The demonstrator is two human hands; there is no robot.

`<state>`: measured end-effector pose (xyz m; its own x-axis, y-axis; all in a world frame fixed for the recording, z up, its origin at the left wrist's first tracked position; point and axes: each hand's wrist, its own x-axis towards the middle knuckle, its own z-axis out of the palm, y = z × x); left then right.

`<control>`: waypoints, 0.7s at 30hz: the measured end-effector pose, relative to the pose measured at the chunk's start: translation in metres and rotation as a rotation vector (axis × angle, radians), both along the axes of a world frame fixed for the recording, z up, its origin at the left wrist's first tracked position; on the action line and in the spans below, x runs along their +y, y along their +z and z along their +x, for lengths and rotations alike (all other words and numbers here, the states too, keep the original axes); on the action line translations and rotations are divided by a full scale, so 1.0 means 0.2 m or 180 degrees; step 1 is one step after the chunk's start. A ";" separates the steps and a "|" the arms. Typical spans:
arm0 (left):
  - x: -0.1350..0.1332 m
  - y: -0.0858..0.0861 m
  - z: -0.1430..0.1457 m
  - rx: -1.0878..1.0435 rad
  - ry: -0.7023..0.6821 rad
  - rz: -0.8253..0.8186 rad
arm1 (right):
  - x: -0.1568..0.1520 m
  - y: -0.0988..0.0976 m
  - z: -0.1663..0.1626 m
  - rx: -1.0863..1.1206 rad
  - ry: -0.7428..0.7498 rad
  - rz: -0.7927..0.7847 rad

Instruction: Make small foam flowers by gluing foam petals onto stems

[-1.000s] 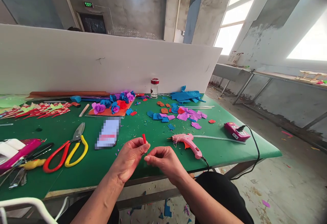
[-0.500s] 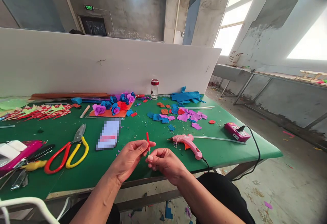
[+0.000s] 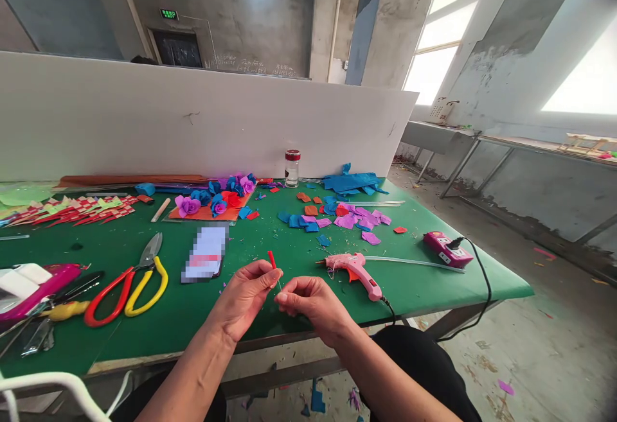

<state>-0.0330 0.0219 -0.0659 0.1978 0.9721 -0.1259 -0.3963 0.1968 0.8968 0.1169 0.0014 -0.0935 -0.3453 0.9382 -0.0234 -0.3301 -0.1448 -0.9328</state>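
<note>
My left hand [image 3: 243, 293] pinches a thin red strip [image 3: 272, 259] that sticks up between thumb and forefinger. My right hand [image 3: 311, 302] meets it from the right, its fingertips pinched on a thin wire just under the strip. Both hands hover over the near edge of the green table [image 3: 299, 255]. A pink glue gun [image 3: 354, 269] lies just right of my right hand, its cord trailing off the table edge.
Red and yellow shears [image 3: 128, 284] lie to the left, next to a blurred card [image 3: 205, 254]. Paper roses [image 3: 216, 196] and blue, pink and red paper scraps [image 3: 337, 213] lie farther back. A small jar [image 3: 292, 167] stands by the white partition [image 3: 193, 120]. A pink power strip [image 3: 447, 248] sits right.
The red strip rose higher between my fingers half a second ago and now sits lower and tilted left again. My hands stay close together in nearly the same place.
</note>
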 end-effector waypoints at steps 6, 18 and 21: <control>-0.02 0.02 0.02 0.0120 0.0037 0.0082 | -0.01 0.02 0.00 -0.0366 -0.0206 0.0174; 0.06 -0.03 -0.10 0.0352 -0.0237 0.0309 | 0.02 -0.04 0.02 0.0355 -0.0016 -0.0260; 0.06 -0.04 -0.08 0.0514 -0.0315 0.0320 | 0.02 -0.04 0.02 0.0408 0.0074 -0.0325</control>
<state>-0.0495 0.0332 -0.0739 0.2782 0.9582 -0.0672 -0.2292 0.1342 0.9641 0.1205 0.0051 -0.1023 -0.3732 0.9249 -0.0727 -0.4410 -0.2457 -0.8632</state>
